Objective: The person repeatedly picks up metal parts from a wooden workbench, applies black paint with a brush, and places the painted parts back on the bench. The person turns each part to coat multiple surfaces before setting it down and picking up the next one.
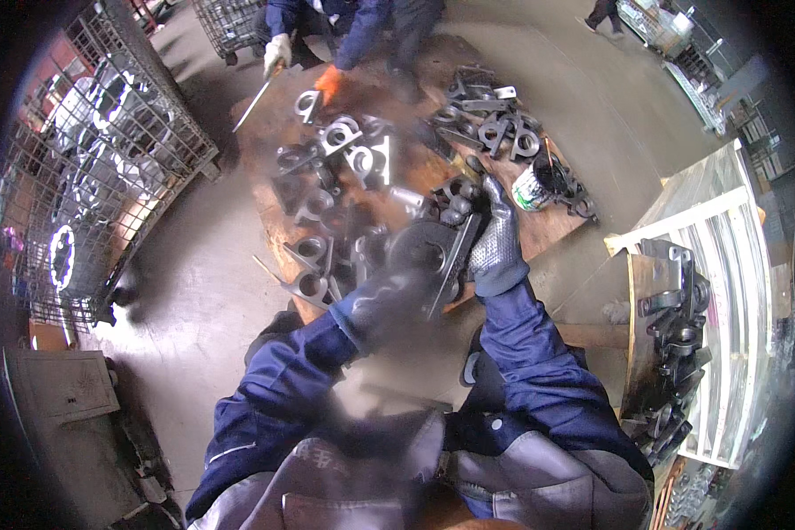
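Observation:
A dark metal bracket (pixel 456 256), with a ring and a flat base plate, is held up at the near edge of the low table. My right hand (pixel 498 237), in a grey glove, is closed on its right side, with dark fingertips curled over the plate. At the bracket's lower left, my left hand (pixel 384 296), in a dark glove, is against or close to it. Its fingers are smeared in the picture. Just beyond my right thumb, a brush-like tool (pixel 458 162) shows in part; whether I grip it is unclear.
Several ring brackets (pixel 340 135) lie across the brown table (pixel 269 225); more are heaped at the far right. A white can (pixel 530 191) stands right. Opposite, a co-worker's white-gloved hand (pixel 276 55) holds a thin rod. A wire cage (pixel 141 190) stands left, a loaded rack (pixel 671 327) right.

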The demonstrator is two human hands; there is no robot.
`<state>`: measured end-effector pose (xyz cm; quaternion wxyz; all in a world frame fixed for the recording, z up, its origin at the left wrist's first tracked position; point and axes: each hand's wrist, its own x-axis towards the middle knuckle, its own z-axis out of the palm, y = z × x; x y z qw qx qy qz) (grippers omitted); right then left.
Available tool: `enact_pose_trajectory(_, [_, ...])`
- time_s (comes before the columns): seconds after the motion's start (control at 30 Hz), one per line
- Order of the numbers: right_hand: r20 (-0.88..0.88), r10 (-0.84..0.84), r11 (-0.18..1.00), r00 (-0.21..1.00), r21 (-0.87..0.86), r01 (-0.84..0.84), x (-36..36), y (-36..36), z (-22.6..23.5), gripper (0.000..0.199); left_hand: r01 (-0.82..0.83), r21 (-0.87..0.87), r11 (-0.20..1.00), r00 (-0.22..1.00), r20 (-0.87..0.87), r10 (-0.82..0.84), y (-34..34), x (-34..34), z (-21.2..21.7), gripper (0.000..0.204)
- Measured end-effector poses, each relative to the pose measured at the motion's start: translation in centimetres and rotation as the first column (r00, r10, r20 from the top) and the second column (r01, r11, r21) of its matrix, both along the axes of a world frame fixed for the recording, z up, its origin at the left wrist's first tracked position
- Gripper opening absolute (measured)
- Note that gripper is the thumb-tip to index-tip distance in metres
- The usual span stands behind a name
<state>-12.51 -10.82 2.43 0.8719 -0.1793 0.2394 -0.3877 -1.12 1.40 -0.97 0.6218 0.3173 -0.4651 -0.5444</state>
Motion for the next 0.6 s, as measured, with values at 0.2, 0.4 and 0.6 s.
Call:
enact_pose_trajectory(0.2, [0.125,0.083,0.996,0.989,-0.042,-0.078,0.2,1.0,2.2,0.031,-0.751,-0.488,0.445,0.604,-0.234,0.762,-4.4,-5.9,-3.6,0.040])
enact_pose_trajectory(0.4, [0.027,-0.013,0.951,1.000,-0.307,0.021,0.3,0.0,2.0,0.035,-0.453,-0.115,0.884,0.870,0.160,0.467,1.5,0.2,-4.9,0.059])
enact_pose_trajectory(0.6, [-0.230,-0.011,0.748,0.973,-0.648,-0.144,-1.2,0.1,1.3,0.033,-0.570,0.156,0.807,0.793,0.360,0.491,5.7,7.1,0.1,0.048])
